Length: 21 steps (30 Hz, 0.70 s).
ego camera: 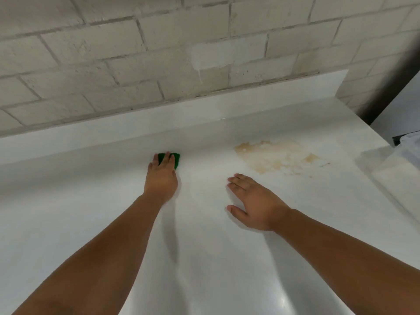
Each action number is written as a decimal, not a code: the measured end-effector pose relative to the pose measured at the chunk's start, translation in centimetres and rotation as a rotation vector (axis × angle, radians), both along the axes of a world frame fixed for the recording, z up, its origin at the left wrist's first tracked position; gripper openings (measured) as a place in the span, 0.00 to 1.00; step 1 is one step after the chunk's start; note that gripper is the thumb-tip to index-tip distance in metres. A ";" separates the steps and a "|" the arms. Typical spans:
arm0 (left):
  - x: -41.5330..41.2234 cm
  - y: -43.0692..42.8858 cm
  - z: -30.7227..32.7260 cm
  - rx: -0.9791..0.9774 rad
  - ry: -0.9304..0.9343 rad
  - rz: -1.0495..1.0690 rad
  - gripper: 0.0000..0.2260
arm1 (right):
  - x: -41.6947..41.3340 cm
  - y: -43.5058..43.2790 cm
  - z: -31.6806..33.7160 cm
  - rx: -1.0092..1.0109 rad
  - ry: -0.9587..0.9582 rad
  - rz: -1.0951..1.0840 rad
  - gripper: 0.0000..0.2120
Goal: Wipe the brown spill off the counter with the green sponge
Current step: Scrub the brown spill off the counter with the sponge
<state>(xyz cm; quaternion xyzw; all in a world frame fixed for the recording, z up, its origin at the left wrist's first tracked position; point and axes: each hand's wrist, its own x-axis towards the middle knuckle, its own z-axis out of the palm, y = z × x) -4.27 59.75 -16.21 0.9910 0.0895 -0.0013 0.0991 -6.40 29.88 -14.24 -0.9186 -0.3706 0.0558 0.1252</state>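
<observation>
The flat green sponge (176, 160) is mostly hidden under the fingers of the left hand (161, 178); only its far edge and right corner show, so its full shape cannot be seen. It lies on the smooth white counter (91, 201), near the low white ledge (113, 133) along the painted brick wall (113, 64). At the right border of the picture, a dark object with something pale on it (406, 142) is cut off and hard to identify.

The left arm is stretched forward, palm down, fingers spread a little and pressed on top of the sponge; whether they curl around it I cannot tell. The right hand (254, 205) rests flat on the counter, fingers together and straight, thumb out to the side, holding nothing. The pale brown, patchy spill (272, 158) lies beyond the right hand and well to the right of the sponge, apart from both.
</observation>
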 end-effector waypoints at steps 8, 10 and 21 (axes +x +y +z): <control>-1.9 -15.7 0.1 -0.002 -0.032 -0.459 0.26 | -0.4 -8.7 0.5 0.103 -0.067 -0.205 0.26; -3.5 -15.7 0.0 -0.032 -0.008 -0.617 0.25 | -0.3 -11.0 0.4 0.100 -0.080 -0.246 0.25; 5.1 -18.5 -0.3 -0.019 -0.059 -0.282 0.28 | 2.4 -21.2 -0.1 0.095 -0.115 -0.397 0.26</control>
